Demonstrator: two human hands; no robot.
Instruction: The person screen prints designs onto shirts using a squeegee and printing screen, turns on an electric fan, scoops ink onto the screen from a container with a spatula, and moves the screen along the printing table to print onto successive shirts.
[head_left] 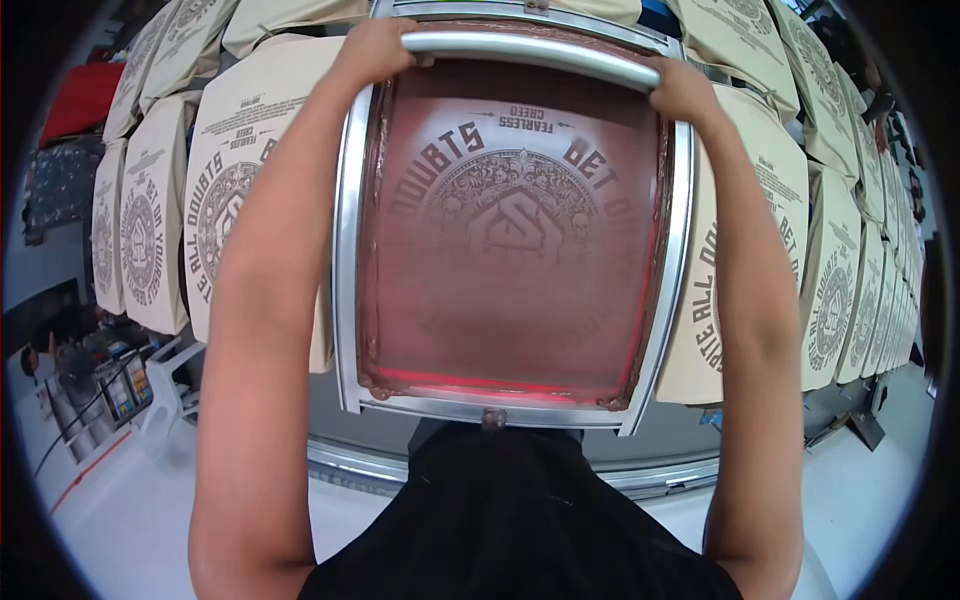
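- Through the head view I saw a framed screen (510,330) directly in front of the torso, above a grey worktop (630,455), its metal sides running away from me and its red-brown mesh showing round lettering and an emblem.
- Cream printed garments (150,235) fanned out in rows on both sides, the nearest reaching right up to the frame.
- Beyond the worktop's near side, a curved metal rail (660,482) lay over a pale floor (850,500); a dark box-like object (866,430) sat at far right.
- At left I made out a red cloth (85,100), a dark speckled cloth (68,185) and a rack of small items (125,385), with blurred figures (45,355) near it.
- My left hand (388,52) was curled closed around the left end of a metal bar (530,50); my right hand (682,90) was closed on its right end. The bar spanned the screen's far part.
- Both forearms passed outside the frame, over the garments, so side room was tight. Between them the mesh lay open, and the torso stood close to the frame's near edge.
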